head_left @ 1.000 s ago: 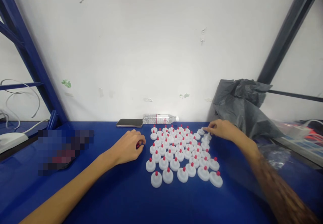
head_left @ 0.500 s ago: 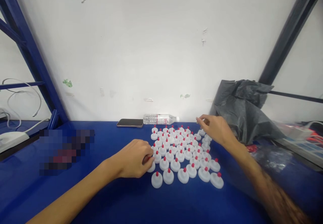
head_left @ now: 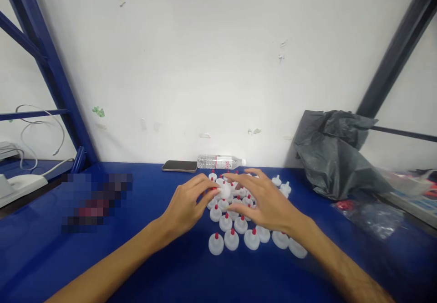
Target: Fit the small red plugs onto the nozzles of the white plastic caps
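Observation:
My left hand (head_left: 187, 202) is closed in a pinch at the red tip of a white nozzle cap (head_left: 224, 191). This cap looks tilted sideways above the others and is slightly blurred. To its right, my right hand (head_left: 264, 198) has its thumb and fingers spread, over the group of caps. Beneath both hands, several white nozzle caps (head_left: 226, 222) with red tips stand in loose rows on the blue table (head_left: 218, 280), and my right hand hides many of them. At the far right of the group, white caps without red tips (head_left: 276, 181) stand upright.
A smartphone (head_left: 179, 166) and a clear water bottle (head_left: 221, 162) lie along the wall. A dark grey plastic bag (head_left: 336, 152) stands at the right, near a clear bag with red pieces (head_left: 370, 212). Blue frame posts (head_left: 56, 75) rise at the left, beside white cables (head_left: 41, 120).
My right hand has left the untipped caps at the far right and come left to the middle, its fingers opening. My left hand has risen over the caps' left side, where a cap now shows tilted.

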Available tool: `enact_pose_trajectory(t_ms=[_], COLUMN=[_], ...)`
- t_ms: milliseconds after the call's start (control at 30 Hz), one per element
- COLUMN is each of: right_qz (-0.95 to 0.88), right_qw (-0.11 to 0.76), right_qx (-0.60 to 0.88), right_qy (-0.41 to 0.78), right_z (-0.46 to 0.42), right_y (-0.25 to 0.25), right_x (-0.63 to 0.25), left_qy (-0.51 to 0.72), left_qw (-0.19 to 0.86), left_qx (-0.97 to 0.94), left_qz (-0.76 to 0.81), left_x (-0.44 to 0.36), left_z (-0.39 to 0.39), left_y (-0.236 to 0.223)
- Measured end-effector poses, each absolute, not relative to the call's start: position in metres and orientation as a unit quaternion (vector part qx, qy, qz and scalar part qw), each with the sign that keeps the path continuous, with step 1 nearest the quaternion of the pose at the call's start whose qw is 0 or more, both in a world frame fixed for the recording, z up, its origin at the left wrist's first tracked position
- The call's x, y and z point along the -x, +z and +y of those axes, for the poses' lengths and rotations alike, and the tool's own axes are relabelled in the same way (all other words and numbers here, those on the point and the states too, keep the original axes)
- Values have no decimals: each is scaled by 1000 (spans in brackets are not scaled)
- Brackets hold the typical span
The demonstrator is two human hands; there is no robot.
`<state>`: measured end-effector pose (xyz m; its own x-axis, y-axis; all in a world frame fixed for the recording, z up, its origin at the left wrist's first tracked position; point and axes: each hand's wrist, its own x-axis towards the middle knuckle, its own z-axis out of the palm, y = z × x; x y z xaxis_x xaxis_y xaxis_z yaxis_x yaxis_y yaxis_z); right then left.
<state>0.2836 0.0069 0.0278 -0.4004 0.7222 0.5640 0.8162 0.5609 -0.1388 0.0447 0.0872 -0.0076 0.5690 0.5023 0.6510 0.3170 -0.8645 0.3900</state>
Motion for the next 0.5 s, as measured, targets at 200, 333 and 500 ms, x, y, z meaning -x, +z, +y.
enact_pose_trajectory(t_ms=[200, 333, 500], right_qz=[-853, -852, -747], right_qw=[265, 239, 275], right_qx=[449, 460, 576], right_qy=[-37, -75, -182], right_z=[9, 15, 33], right_y=[19, 24, 30], right_x=[-271, -283, -345], left_qy=[327, 323, 382], left_qw=[44, 98, 201], left_qx=[-917, -906, -847], left_qz=[222, 254, 312], left_x=[-51, -55, -45], left_z=[75, 73, 86], left_y=[-11, -9, -4])
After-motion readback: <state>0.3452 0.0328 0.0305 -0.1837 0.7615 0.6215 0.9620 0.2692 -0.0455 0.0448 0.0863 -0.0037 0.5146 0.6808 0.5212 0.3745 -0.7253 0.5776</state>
